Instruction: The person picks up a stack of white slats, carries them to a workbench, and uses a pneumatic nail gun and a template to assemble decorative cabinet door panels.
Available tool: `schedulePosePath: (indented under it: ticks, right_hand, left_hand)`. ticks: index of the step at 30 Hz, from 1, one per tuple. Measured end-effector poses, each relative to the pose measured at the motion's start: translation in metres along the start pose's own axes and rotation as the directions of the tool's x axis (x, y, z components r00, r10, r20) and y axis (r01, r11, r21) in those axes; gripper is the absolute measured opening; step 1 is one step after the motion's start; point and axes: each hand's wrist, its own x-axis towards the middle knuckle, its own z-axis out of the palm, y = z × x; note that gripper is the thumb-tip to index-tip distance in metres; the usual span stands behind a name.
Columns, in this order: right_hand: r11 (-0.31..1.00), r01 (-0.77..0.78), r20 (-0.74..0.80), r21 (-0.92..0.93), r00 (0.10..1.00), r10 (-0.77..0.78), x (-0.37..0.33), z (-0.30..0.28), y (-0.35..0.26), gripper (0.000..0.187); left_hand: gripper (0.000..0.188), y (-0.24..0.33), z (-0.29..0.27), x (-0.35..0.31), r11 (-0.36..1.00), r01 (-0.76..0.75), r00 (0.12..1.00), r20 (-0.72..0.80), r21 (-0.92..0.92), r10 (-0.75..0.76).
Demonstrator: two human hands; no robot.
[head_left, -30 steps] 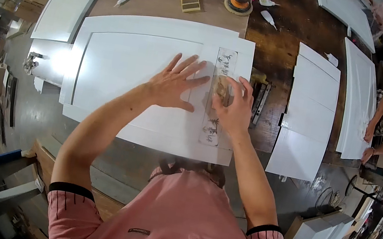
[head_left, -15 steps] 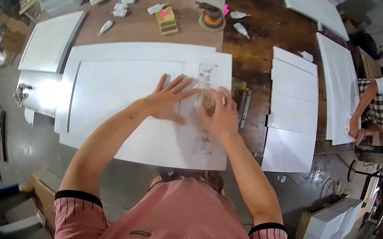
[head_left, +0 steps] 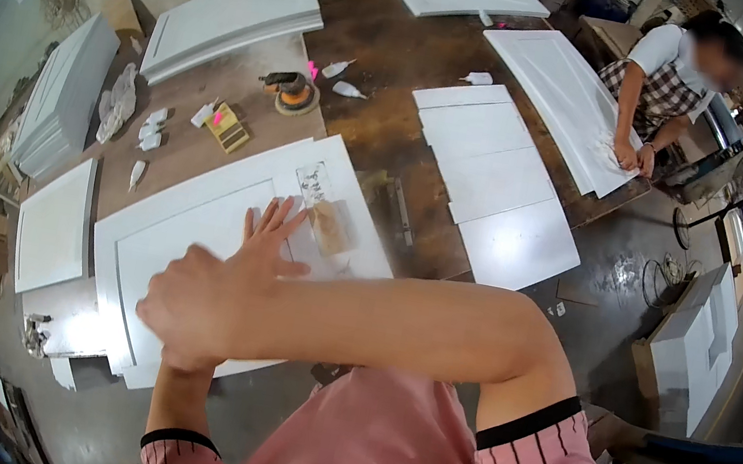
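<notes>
My left hand (head_left: 271,233) lies on a white framed panel (head_left: 199,203), its fingers spread. My right arm crosses in front of me, and my right hand (head_left: 194,303) is curled over my left forearm; its fingertips are hidden. Right of my left fingertips, a tan rectangular piece (head_left: 328,228), perhaps sandpaper, lies on the panel. Around and above it is a greyish patch with dark markings (head_left: 311,181). Part of the panel's near side is covered by my right forearm.
Beyond the panel stand an orange-and-black sander (head_left: 291,93), a yellow box (head_left: 228,129) and small white bottles (head_left: 151,128). White panels lie right (head_left: 500,170) and are stacked at the back (head_left: 234,22). At far right, a person (head_left: 650,92) handles another white panel (head_left: 561,97).
My right hand has left the tan piece and swung left onto my left forearm. My left hand stays spread on the panel. The view has turned toward the right.
</notes>
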Motion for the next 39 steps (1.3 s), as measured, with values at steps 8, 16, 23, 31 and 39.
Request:
schedulePosePath:
  ticks: [8, 16, 23, 31, 39]
  right_hand:
    - [0.997, 0.051, -0.066, -0.05, 0.996, -0.054, 0.054, 0.062, -0.058, 0.032]
    - [0.996, 0.071, -0.006, -0.06, 0.997, -0.071, 0.051, 0.043, -0.064, 0.036]
    - [0.986, 0.02, 0.116, -0.163, 0.993, 0.0, 0.0, -0.04, -0.066, 0.039]
    - [0.718, -0.245, -0.47, 0.652, 0.613, 0.636, -0.103, -0.012, 0.167, 0.032]
    - [0.492, -0.661, -0.424, 0.567, 0.278, 0.862, -0.133, 0.203, 0.302, 0.041]
  left_hand:
    - [0.123, -0.035, 0.039, 0.009, 0.997, 0.076, 0.987, 0.141, 0.022, -0.078]
    - [0.118, -0.022, 0.014, 0.012, 0.996, 0.045, 0.985, 0.164, 0.079, -0.058]
    - [0.115, -0.023, 0.017, 0.025, 0.993, -0.039, 0.99, 0.138, 0.109, 0.024]
    - [0.134, -0.018, 0.017, -0.001, 0.989, 0.143, 0.99, -0.003, -0.026, -0.143]
    - [0.124, -0.035, 0.016, 0.0, 0.986, 0.119, 0.992, -0.033, -0.119, -0.124]
